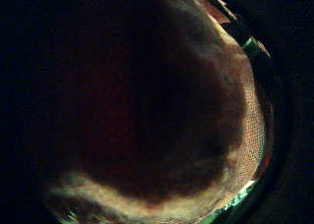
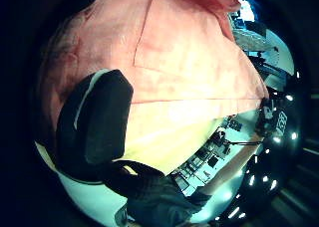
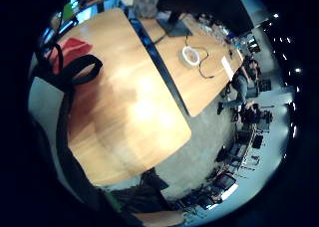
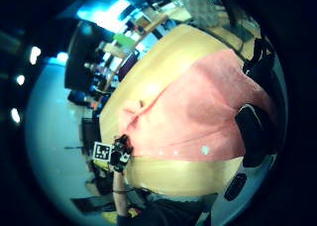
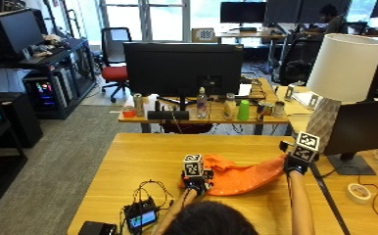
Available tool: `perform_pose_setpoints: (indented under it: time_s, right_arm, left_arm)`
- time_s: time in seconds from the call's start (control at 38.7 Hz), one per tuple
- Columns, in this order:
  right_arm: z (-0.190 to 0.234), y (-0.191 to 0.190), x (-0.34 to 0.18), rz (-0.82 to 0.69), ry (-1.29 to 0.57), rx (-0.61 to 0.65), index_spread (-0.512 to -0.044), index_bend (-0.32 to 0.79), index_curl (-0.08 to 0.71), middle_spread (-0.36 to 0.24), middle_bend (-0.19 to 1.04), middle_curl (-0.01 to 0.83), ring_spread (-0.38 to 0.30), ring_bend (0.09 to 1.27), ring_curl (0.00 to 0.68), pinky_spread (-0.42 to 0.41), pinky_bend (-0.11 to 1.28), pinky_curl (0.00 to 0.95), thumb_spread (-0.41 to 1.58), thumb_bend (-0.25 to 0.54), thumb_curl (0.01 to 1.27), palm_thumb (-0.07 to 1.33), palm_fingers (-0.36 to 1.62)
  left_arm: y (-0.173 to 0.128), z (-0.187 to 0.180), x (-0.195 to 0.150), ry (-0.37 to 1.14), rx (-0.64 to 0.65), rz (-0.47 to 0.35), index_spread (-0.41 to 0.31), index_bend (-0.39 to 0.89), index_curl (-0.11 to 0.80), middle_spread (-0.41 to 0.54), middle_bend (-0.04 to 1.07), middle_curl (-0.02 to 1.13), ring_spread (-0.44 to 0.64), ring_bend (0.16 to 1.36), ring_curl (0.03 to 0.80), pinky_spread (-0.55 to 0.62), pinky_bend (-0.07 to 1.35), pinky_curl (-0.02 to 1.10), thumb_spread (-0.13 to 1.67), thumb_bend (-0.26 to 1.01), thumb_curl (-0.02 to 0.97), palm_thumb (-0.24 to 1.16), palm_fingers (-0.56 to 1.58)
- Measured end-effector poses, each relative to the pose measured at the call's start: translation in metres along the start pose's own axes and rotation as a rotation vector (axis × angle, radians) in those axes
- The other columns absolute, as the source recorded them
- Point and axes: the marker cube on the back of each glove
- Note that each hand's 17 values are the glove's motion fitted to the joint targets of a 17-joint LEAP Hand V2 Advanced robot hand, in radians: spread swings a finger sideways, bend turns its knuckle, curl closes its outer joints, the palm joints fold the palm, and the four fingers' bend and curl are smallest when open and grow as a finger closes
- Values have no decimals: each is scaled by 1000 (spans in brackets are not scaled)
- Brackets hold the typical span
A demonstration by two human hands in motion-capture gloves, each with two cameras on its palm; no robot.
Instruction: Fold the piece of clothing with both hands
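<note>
orange garment (image 5: 244, 179) stretched, sagging, between left hand (image 5: 195, 184) and right hand (image 5: 295, 164)

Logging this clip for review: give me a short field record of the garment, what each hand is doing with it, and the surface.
garment: orange piece of clothing, partly lifted off the table
left hand: left hand grips the garment's near left edge, low by the table
right hand: right hand holds the far right end, raised
surface: wooden table
fold state: not yet folded flat
</note>
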Motion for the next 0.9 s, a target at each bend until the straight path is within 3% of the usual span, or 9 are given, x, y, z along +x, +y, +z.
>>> perform_pose_setpoints:
  time_s: [0.08, 0.26, 0.44, 0.46, 0.59, 0.75, 0.9]
  right_arm:
    - [-20, -4, -26, -49, 26, 48, -255, 189, 433, -161, 408, 546, -238, 727, 517, -285, 600, 464, 1111, 13, 298, 1113, 1297]
    - [-70, 22, -108, -176, 74, 90, -255, 182, 442, -162, 402, 549, -239, 728, 515, -287, 626, 469, 1135, -2, 291, 1119, 1301]
    - [-78, 37, -184, -232, 83, 66, -256, 182, 449, -161, 397, 551, -238, 729, 514, -285, 641, 475, 1146, -7, 286, 1123, 1297]
    - [-79, 41, -195, -237, 73, 61, -256, 182, 450, -161, 397, 552, -238, 729, 514, -285, 641, 475, 1150, -8, 284, 1123, 1297]
    - [-67, 68, -266, -285, -4, 18, -251, 157, 443, -159, 399, 554, -237, 735, 514, -286, 663, 479, 1144, -2, 288, 1140, 1289]
    - [-9, 80, -341, -339, -73, -51, -243, 127, 419, -160, 410, 555, -240, 753, 515, -287, 696, 484, 1124, 6, 308, 1185, 1281]
    - [0, 163, -370, -336, -176, -129, -240, 116, 394, -159, 426, 554, -241, 767, 513, -297, 715, 484, 1098, 2, 326, 1212, 1279]
  left_arm:
    - [5, 1, 1, 67, -68, 3, -58, 163, 338, 85, 173, 283, 134, 476, 327, 106, 486, 391, 1289, -1, 214, 183, 292]
    - [-2, -7, -3, 186, -13, 80, -57, 169, 347, 77, 178, 295, 120, 446, 316, 106, 456, 379, 1309, -3, 217, 211, 343]
    - [-8, -33, -14, 408, 191, 107, -60, 178, 365, 46, 217, 321, 107, 409, 308, 117, 405, 366, 1344, 10, 226, 264, 434]
    - [-8, -39, -18, 424, 243, 86, -60, 176, 366, 47, 190, 313, 111, 404, 304, 118, 408, 366, 1345, 7, 226, 266, 418]
    - [2, -78, -53, 383, 519, -135, -68, 152, 359, -20, 290, 348, 47, 418, 302, 103, 345, 341, 1402, 39, 237, 331, 631]
    - [21, -107, -85, 320, 590, -306, -77, 141, 356, -70, 316, 387, 0, 420, 320, 80, 320, 345, 1477, 80, 256, 402, 698]
    - [15, -110, -115, 279, 600, -417, -70, 148, 362, -34, 187, 384, 24, 434, 341, 98, 340, 365, 1525, 109, 274, 451, 606]
